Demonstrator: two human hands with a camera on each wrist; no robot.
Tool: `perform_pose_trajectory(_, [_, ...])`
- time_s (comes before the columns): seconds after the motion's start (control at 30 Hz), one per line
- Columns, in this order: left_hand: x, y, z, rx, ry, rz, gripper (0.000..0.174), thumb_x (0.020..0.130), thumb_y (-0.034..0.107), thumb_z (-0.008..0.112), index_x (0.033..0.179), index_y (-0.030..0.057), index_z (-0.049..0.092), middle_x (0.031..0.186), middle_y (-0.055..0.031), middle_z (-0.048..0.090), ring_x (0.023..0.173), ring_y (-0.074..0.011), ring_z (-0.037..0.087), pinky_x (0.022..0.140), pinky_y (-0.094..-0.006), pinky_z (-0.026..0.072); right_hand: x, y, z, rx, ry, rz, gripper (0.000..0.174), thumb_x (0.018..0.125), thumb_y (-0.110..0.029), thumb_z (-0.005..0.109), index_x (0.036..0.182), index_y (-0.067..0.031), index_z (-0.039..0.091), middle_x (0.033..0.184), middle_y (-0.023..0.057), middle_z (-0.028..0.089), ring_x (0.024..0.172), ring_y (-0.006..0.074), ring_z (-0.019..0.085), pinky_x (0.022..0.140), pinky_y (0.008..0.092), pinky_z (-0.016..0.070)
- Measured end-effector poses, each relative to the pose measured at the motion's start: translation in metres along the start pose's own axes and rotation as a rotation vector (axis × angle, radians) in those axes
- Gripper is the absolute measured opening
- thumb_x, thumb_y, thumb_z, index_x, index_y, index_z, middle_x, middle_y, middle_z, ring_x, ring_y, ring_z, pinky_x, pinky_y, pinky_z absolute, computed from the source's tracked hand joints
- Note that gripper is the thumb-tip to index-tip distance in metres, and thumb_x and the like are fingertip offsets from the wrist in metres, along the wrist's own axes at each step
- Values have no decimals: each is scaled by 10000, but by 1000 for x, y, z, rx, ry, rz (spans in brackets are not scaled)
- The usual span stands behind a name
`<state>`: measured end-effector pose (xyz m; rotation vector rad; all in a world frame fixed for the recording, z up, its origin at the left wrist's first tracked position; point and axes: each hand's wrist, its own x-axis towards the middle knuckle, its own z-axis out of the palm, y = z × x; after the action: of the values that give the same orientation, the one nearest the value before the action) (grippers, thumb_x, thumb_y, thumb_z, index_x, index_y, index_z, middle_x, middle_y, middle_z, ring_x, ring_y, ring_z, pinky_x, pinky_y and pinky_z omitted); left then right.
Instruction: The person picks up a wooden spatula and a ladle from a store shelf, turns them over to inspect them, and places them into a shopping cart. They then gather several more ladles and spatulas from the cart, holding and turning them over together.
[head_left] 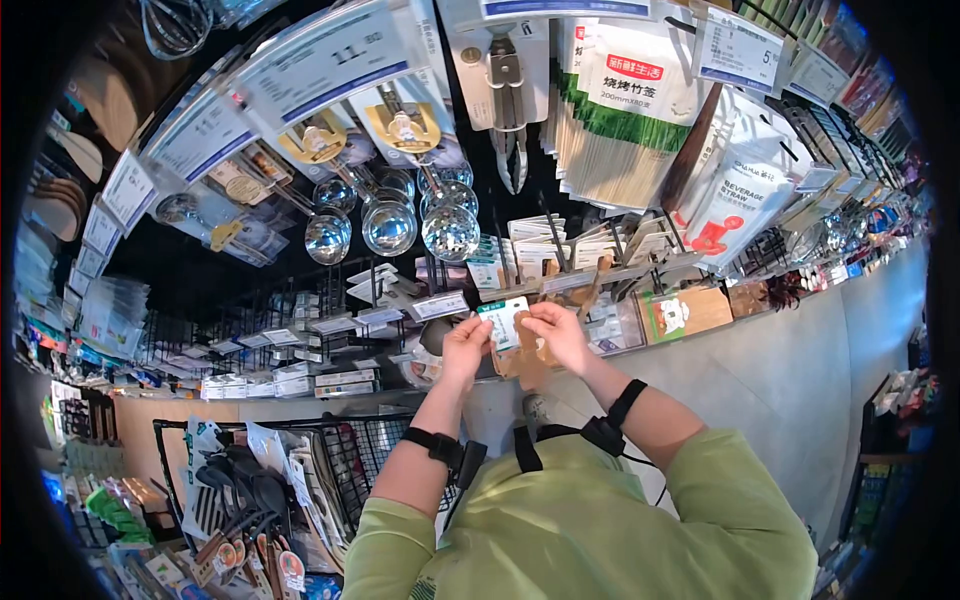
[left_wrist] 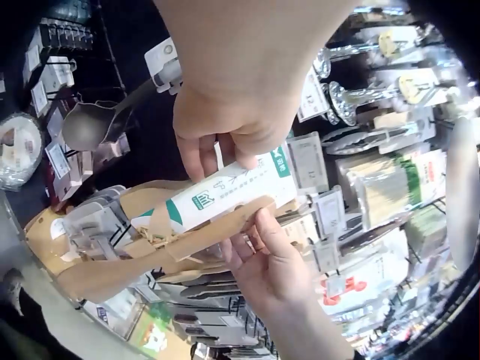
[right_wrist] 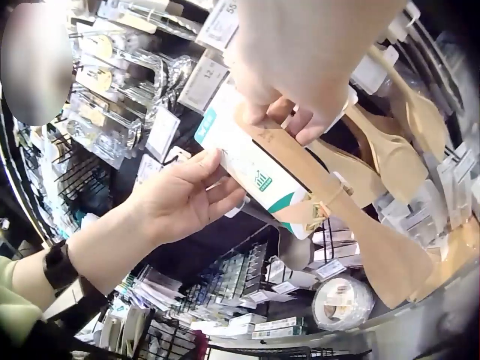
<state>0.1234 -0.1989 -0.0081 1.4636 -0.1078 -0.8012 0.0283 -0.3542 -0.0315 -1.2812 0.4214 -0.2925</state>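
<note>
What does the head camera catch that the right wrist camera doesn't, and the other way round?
Only the head view shows the bamboo skewer packets and the beverage straw packet.

Only the right wrist view clearly shows the square green logo on the white-and-green card; I can't make it out from the head.

Both show the left hand gripping that card and the right hand holding a wooden spatula.

Shiny steel ladles [head_left: 390, 228] hanging in a row, large price label [head_left: 340, 62] above. Right of them: carded tongs [head_left: 507, 110], then green-banded bamboo skewer packs [head_left: 625, 150], then white beverage straw bags [head_left: 735, 200]. Lower left: black wire basket [head_left: 372, 450], dark-headed utensils [head_left: 232, 485] clustered beside its mesh. Grey floor [head_left: 760, 390] at right.
</note>
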Motion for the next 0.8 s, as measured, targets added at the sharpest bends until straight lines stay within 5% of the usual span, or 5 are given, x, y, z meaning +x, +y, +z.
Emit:
perform_pose_trajectory(0.13, [14,14,1,-193,98,-56,88,847,151,605,878,70,624,790,6,598,696,-83,535,673,-232,476,22,-15,7,0,24,-29,208,800,-36,633,984,54,600,909,93,654,841,119,606,747,230,469])
perform_pose_trajectory(0.33, [24,20,3,-258,82,81,170,853,115,589,998,26,578,916,-36,592,765,-97,530,682,-245,473,31,-19,4,41,-21,-133,195,800,-27,633,984,28,598,908,75,644,807,95,587,722,234,471])
perform_pose_trajectory(0.53, [27,22,2,-251,158,12,255,856,94,575,1081,-13,522,986,-54,566,824,-109,530,719,-251,469,40,-14,8,2,35,-132,194,777,-22,650,955,21,585,849,55,637,768,98,581,698,237,470])
perform_pose_trajectory(0.8, [46,26,5,-125,146,145,256,833,216,613,1016,39,583,948,-44,580,868,-123,536,777,-289,443,59,6,7,-153,94,-260,198,760,20,630,952,7,581,890,59,609,819,120,576,741,259,474])
